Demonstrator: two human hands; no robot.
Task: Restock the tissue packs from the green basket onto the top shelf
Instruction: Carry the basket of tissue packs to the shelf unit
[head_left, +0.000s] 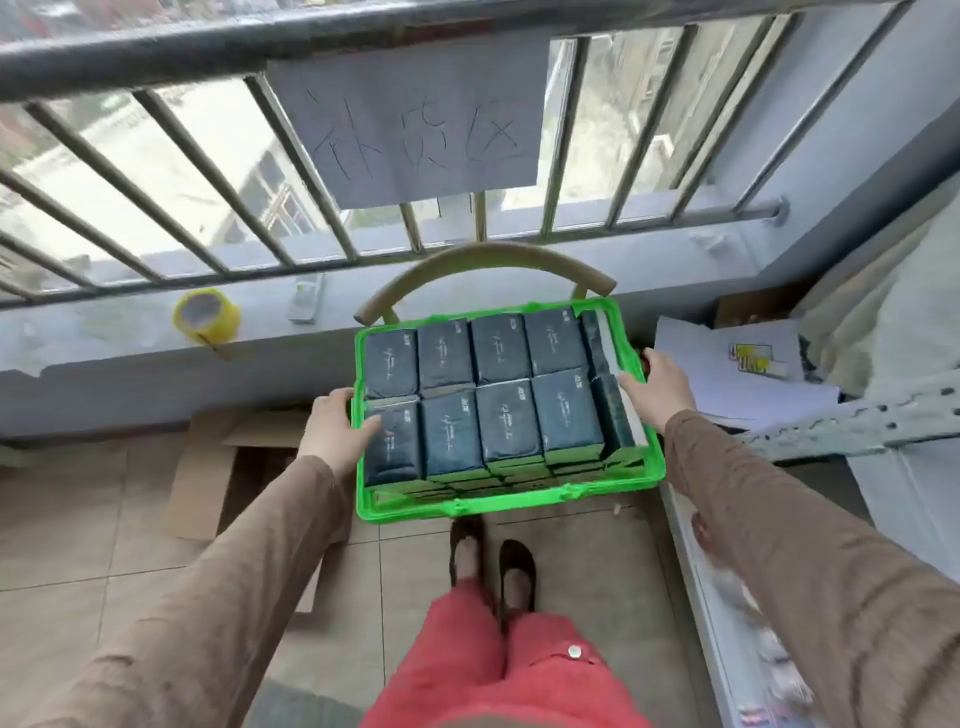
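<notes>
A green basket (511, 500) sits on a chair in front of me, packed with several dark blue tissue packs (506, 415) in rows and layers. My left hand (335, 428) grips the basket's left rim, thumb over the edge onto a pack. My right hand (660, 387) grips the right rim, fingers curled round it. The top shelf is not in view.
The chair's curved backrest (488, 265) stands behind the basket against a barred railing (208, 208) with a paper sign (415, 119). A yellow tape roll (206, 315) sits on the ledge. Flattened cardboard (208, 478) lies left on the floor; papers (727, 374) and a metal shelf rail (857, 421) at right.
</notes>
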